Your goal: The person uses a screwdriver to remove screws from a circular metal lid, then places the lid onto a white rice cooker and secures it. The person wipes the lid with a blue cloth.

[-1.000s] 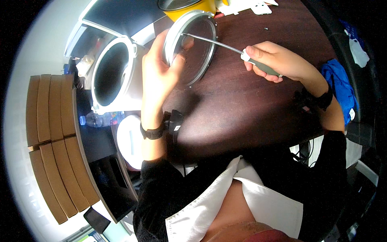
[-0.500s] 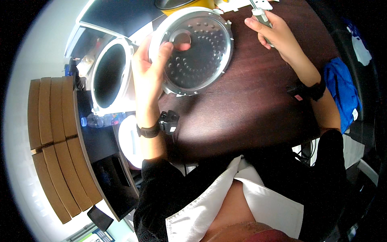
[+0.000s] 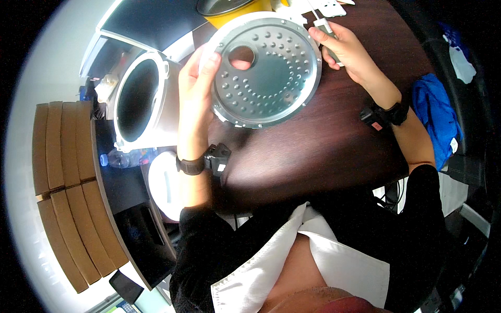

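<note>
Since half a second earlier, the dimpled metal disc (image 3: 269, 86) had swung round to face the head camera more squarely and shifted rightward, while the right hand (image 3: 347, 49) had come slightly lower and leftward, so the two were closer together. The disc was held up above the dark wood-grain tabletop (image 3: 313, 143). The left hand (image 3: 197, 78) pinched its left rim, thumb in front and fingers behind, a fingertip showing through the round hole (image 3: 241, 56). The right hand was curled round the grey-green handle of a screwdriver (image 3: 323, 26), its shaft rising toward the upper edge. A yellow bowl (image 3: 235, 19) sat behind the disc, a white-rimmed round housing (image 3: 169, 99) stood to the left, and blue cloth (image 3: 436, 122) lay right.
</note>
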`<state>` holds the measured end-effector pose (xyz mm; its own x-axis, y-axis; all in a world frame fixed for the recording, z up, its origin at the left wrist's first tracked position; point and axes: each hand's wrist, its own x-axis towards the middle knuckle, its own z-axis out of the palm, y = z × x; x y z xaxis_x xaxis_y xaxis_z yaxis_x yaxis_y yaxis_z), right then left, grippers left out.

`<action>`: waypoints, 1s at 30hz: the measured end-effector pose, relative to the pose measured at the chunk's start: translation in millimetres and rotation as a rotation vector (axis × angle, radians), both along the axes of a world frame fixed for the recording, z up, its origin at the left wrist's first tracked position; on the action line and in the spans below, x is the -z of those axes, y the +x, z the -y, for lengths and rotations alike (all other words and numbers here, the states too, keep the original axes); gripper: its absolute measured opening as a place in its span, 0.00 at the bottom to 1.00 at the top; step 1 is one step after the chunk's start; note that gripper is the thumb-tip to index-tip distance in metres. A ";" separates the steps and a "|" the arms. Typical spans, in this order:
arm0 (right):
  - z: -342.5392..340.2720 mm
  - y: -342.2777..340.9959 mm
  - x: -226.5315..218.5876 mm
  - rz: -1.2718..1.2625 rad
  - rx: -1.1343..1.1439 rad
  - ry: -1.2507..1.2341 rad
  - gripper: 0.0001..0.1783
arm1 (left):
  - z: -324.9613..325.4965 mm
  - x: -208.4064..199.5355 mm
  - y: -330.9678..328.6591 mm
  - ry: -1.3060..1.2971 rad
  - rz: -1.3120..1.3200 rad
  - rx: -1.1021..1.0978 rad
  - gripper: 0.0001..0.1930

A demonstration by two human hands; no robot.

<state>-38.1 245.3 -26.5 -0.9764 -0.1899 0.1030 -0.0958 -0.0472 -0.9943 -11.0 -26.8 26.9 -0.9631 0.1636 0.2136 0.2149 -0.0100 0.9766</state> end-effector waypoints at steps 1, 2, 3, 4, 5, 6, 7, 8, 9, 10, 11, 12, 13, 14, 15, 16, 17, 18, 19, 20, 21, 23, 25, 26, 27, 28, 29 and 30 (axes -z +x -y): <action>0.4 -1.0 2.6 0.020 -0.023 -0.024 0.20 | 1.5 5.5 -3.8 -0.024 -0.007 -0.020 0.17; 0.4 -3.7 7.2 0.022 -0.020 0.001 0.19 | 3.2 9.5 -6.6 -0.096 -0.022 -0.003 0.16; 0.7 -3.7 8.0 0.006 -0.014 0.005 0.19 | 4.5 11.0 -7.2 -0.130 -0.005 -0.006 0.16; 1.3 -3.1 9.0 -0.008 -0.006 0.009 0.18 | 4.9 13.8 -8.8 -0.126 0.011 0.004 0.15; 1.3 -2.8 9.6 -0.022 0.002 0.012 0.18 | 4.3 15.2 -10.2 -0.122 0.026 0.015 0.14; -0.3 -4.6 10.3 -0.025 0.017 0.022 0.18 | 2.3 14.9 -9.6 -0.133 -0.002 0.026 0.14; -0.6 -4.3 9.6 -0.039 0.027 0.040 0.18 | -1.3 13.1 -7.0 -0.144 -0.028 0.035 0.13; -0.2 -3.7 8.0 -0.053 0.036 0.058 0.18 | -3.5 12.4 -5.8 -0.156 -0.055 0.044 0.13; 0.1 -3.0 6.3 -0.066 0.046 0.076 0.18 | -3.6 12.9 -6.3 -0.167 -0.041 0.036 0.13; 0.5 -1.8 4.9 -0.069 0.050 0.081 0.18 | -2.9 13.1 -6.5 -0.178 -0.027 0.026 0.12; 0.9 -0.1 3.3 -0.072 0.054 0.086 0.18 | -2.5 13.4 -6.4 -0.190 -0.013 0.016 0.12; 1.5 1.9 1.3 -0.074 0.057 0.091 0.18 | -3.1 13.4 -5.2 -0.197 -0.034 0.002 0.12; 2.4 4.9 -2.6 -0.106 0.069 0.115 0.18 | -4.3 13.0 -3.6 -0.204 -0.054 -0.009 0.12; 4.0 8.6 -7.8 -0.137 0.080 0.139 0.18 | -5.5 12.1 -1.4 -0.211 -0.074 -0.022 0.12; 6.1 11.1 -11.8 -0.169 0.090 0.163 0.17 | -6.4 9.9 2.9 -0.236 -0.086 -0.030 0.12; 7.1 13.6 -13.8 -0.240 0.115 0.196 0.17 | -9.2 7.2 7.4 -0.259 -0.100 -0.028 0.11; 8.6 15.5 -15.4 -0.311 0.140 0.229 0.18 | -11.9 5.1 11.7 -0.283 -0.113 -0.026 0.11; 8.1 17.1 -15.5 -0.381 0.164 0.264 0.18 | -14.7 3.7 15.8 -0.304 -0.137 -0.030 0.11; 5.1 14.8 -10.3 -0.412 0.175 0.273 0.18 | -16.8 2.1 20.5 -0.324 -0.161 -0.036 0.10; 0.7 7.8 -0.5 -0.446 0.183 0.281 0.18 | -19.0 1.9 22.7 -0.346 -0.186 -0.046 0.10; -2.8 4.7 5.3 -0.479 0.191 0.288 0.19 | -21.0 3.8 22.2 -0.350 -0.226 -0.065 0.11; -1.4 7.7 -0.6 -0.419 0.189 0.307 0.19 | -21.0 8.1 20.8 -0.360 -0.304 -0.115 0.13; -0.2 9.0 -1.5 -0.400 0.225 0.365 0.19 | -18.4 15.9 16.8 -0.425 -0.306 -0.156 0.14; 0.3 8.7 1.2 -0.412 0.262 0.412 0.20 | -17.4 17.8 14.7 -0.458 -0.307 -0.176 0.14; 0.2 7.9 2.6 -0.422 0.298 0.460 0.20 | -17.0 17.8 13.3 -0.454 -0.303 -0.173 0.14; -0.8 6.8 2.6 -0.420 0.278 0.450 0.20 | -16.8 18.1 12.4 -0.449 -0.299 -0.170 0.15; -2.4 4.8 2.3 -0.418 0.258 0.439 0.20 | -16.7 18.4 11.1 -0.443 -0.294 -0.166 0.15; -4.2 2.9 1.7 -0.415 0.238 0.429 0.21 | -17.0 18.3 9.2 -0.381 -0.247 -0.154 0.15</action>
